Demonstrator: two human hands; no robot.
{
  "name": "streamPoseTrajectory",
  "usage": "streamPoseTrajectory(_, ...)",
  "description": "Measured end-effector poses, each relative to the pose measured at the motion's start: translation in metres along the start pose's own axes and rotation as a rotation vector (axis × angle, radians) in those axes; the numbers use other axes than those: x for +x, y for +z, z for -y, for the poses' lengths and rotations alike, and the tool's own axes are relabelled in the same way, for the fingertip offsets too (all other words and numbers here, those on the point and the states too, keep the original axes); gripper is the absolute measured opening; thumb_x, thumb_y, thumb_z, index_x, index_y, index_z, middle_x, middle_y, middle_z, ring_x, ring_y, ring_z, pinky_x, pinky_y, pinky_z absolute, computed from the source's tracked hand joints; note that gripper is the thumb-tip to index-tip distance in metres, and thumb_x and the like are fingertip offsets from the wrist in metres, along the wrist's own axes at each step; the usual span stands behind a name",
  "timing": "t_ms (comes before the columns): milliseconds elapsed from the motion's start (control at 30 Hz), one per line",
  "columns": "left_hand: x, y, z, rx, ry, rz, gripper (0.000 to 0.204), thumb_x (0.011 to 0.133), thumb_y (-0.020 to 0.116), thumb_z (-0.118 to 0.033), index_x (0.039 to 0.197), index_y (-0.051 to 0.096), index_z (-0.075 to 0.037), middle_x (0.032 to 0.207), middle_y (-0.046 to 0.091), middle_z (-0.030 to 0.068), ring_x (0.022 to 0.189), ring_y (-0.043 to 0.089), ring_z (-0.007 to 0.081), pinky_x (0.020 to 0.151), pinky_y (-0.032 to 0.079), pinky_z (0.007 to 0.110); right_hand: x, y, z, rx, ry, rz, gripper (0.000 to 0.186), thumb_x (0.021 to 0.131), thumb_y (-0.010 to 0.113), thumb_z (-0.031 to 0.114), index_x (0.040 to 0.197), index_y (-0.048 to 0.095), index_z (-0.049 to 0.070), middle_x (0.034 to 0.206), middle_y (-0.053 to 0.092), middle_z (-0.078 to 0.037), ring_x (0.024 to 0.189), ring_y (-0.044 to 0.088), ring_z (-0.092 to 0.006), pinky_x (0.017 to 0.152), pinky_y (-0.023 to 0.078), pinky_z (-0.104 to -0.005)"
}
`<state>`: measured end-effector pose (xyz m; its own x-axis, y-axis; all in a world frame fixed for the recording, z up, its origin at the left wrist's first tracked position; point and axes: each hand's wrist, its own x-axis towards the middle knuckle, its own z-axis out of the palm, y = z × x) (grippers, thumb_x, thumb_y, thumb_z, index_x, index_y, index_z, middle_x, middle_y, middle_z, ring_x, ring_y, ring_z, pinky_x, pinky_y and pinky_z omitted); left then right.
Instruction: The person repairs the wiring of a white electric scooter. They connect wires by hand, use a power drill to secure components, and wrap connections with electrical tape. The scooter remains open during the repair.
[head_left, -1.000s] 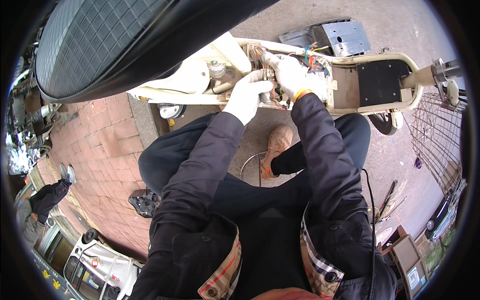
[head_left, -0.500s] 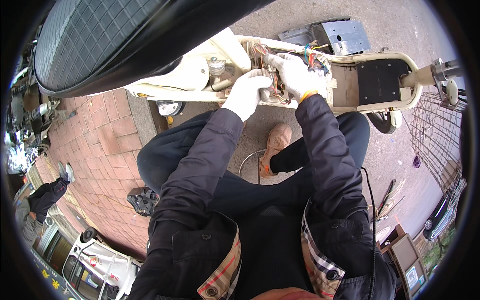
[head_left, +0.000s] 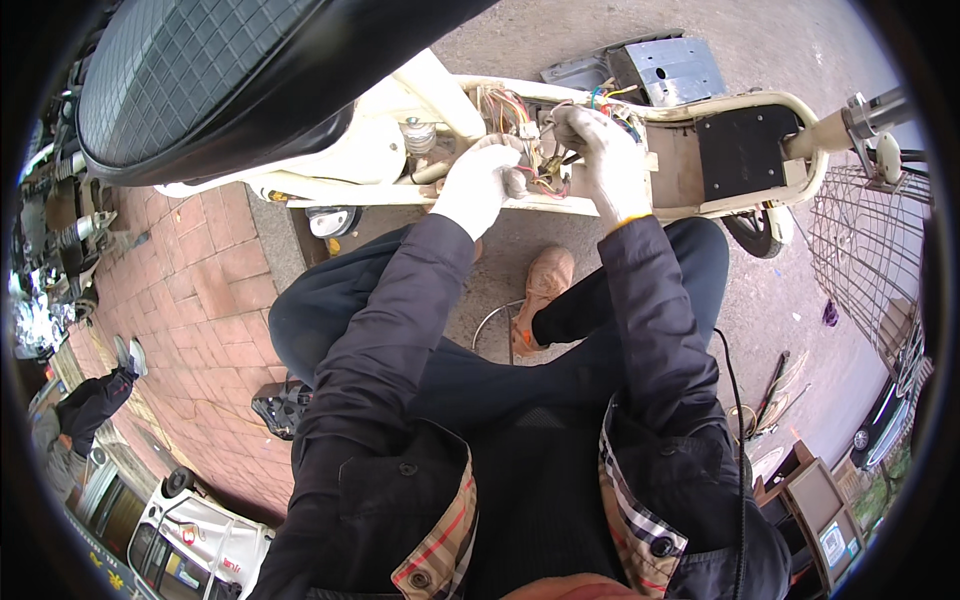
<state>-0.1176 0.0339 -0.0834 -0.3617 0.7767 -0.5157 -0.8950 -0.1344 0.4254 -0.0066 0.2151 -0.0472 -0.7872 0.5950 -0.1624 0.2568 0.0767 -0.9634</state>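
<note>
An electric scooter with a cream frame [head_left: 735,104] lies across the view before me, its middle bay exposed. Bundled coloured wires [head_left: 508,104] run through that bay. My left hand [head_left: 474,190], in a white glove, is closed with thumb and fingers pinched at the wires on the bay's left side. Gloved in white as well, my right hand [head_left: 608,168] has its fingers curled in a pinch on wires to the right. Thin red and yellow leads show between the two hands. The fingers partly cover what each hand grips.
A black quilted seat [head_left: 215,85] looms at upper left. Beyond the frame lies a grey metal panel [head_left: 680,72]. A black plate [head_left: 744,158] covers the footboard, and a wire basket [head_left: 862,235] stands at right. Another person's legs [head_left: 95,400] show far left, near a white vehicle [head_left: 205,540].
My hands have moved apart, so more of the wiring between them shows. The right fingers have drawn back to the right; the whole view has shifted slightly.
</note>
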Motion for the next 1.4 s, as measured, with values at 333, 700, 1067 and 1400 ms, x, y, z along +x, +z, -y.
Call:
streamPoseTrajectory(333, -0.004, 0.02, -0.025, -0.025, -0.049, -0.152, 0.022, 0.098, 0.071, -0.017, 0.114, 0.068, -0.002, 0.091, 0.067, 0.0048, 0.075, 0.06, 0.0157, 0.06, 0.047, 0.031, -0.091, -0.016, -0.028, 0.258, 0.363, -0.09, 0.037, 0.1, 0.071, 0.014, 0.133, 0.068, -0.004, 0.112, 0.073, -0.008, 0.102, 0.066, -0.0135, 0.093, 0.053, -0.029)
streamPoseTrajectory(700, 0.005, 0.06, -0.039, -0.237, 0.185, -0.12, 0.022, 0.1, 0.069, -0.014, 0.115, 0.066, 0.002, 0.109, 0.072, 0.0218, 0.086, 0.067, 0.0271, 0.075, 0.057, 0.039, -0.095, -0.015, -0.052, 0.109, 0.244, 0.004, 0.057, 0.096, 0.076, 0.018, 0.147, 0.059, 0.0, 0.125, 0.072, -0.016, 0.11, 0.069, -0.0235, 0.1, 0.054, -0.0356)
streamPoseTrajectory(1067, 0.007, 0.071, -0.047, -0.256, 0.132, -0.129, 0.015, 0.101, 0.069, -0.014, 0.11, 0.063, -0.004, 0.106, 0.069, 0.0131, 0.08, 0.061, 0.0203, 0.072, 0.054, 0.038, -0.039, 0.01, -0.057, -0.177, 0.206, -0.094, 0.084, 0.085, 0.086, 0.026, 0.154, 0.048, -0.004, 0.143, 0.063, -0.027, 0.132, 0.062, -0.0362, 0.112, 0.047, -0.0427)
streamPoseTrajectory(1400, -0.032, 0.068, -0.03, -0.121, 0.105, -0.348, 0.015, 0.101, 0.067, -0.015, 0.113, 0.066, -0.007, 0.089, 0.066, 0.0039, 0.067, 0.051, 0.0151, 0.063, 0.044, 0.032, -0.006, -0.007, -0.069, 0.91, 0.386, -0.253, 0.074, 0.095, 0.06, -0.006, 0.163, 0.032, 0.0, 0.142, 0.06, -0.02, 0.121, 0.067, -0.03, 0.104, 0.057, -0.0463)
